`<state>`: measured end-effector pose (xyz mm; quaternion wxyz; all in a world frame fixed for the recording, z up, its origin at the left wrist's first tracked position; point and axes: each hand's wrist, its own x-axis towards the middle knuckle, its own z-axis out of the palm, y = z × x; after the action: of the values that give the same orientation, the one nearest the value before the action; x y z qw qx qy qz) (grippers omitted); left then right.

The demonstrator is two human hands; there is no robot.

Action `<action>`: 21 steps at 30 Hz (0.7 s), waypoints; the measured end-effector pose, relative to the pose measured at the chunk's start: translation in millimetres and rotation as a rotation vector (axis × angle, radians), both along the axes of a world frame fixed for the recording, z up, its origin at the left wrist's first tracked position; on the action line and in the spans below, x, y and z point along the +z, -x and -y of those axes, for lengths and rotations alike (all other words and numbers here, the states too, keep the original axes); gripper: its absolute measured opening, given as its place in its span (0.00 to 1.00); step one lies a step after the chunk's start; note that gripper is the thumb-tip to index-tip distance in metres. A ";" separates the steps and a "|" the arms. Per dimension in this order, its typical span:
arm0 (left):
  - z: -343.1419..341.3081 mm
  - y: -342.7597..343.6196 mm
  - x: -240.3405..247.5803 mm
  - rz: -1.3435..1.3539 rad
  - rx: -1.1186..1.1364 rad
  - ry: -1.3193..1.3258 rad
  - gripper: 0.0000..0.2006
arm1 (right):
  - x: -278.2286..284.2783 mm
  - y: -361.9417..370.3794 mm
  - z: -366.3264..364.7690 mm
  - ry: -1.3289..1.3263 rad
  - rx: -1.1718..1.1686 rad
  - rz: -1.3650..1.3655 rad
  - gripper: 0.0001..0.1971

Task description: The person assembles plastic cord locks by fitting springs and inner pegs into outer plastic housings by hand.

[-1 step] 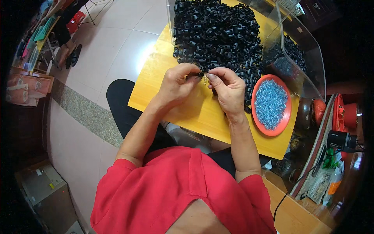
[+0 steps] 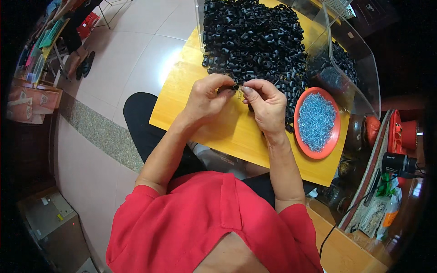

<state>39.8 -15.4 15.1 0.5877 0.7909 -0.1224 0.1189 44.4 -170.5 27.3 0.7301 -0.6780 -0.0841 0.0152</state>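
Observation:
Over the yellow table point(image 2: 205, 132), my two hands meet fingertip to fingertip. My left hand point(image 2: 207, 96) pinches a small black plastic piece point(image 2: 235, 87) between thumb and fingers. Close against it, my right hand point(image 2: 267, 103) is closed in a pinch; a tiny clear piece point(image 2: 240, 94) shows by its thumb, and the fingers partly hide it. Just beyond the hands spreads a large heap of small black plastic pieces point(image 2: 255, 41). To the right of my right hand, a red plate point(image 2: 336, 129) holds many small clear bluish pieces point(image 2: 316, 120).
A clear plastic bin point(image 2: 371, 59) lies at the table's far right with more black pieces inside. Jars, a black device point(image 2: 395, 163) and a cable crowd the right side. At far left, another person's legs point(image 2: 75, 57) show beside a second table. A metal box point(image 2: 54, 214) stands lower left.

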 end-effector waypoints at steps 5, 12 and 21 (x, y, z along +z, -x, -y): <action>-4.9 -1.8 -6.9 0.169 -0.065 -0.092 0.08 | -4.8 3.3 -4.8 0.042 -0.029 0.048 0.04; -7.2 1.6 -3.1 0.162 -0.079 -0.046 0.08 | -5.3 9.0 -12.3 0.089 -0.081 0.114 0.04; -10.0 6.2 -1.7 0.087 -0.079 -0.044 0.07 | -10.8 8.8 -15.2 0.149 -0.119 0.120 0.04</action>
<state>33.6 -5.4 13.5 0.5686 0.7922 -0.1817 0.1270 35.6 -155.3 16.5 0.6708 -0.7340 -0.0860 -0.0628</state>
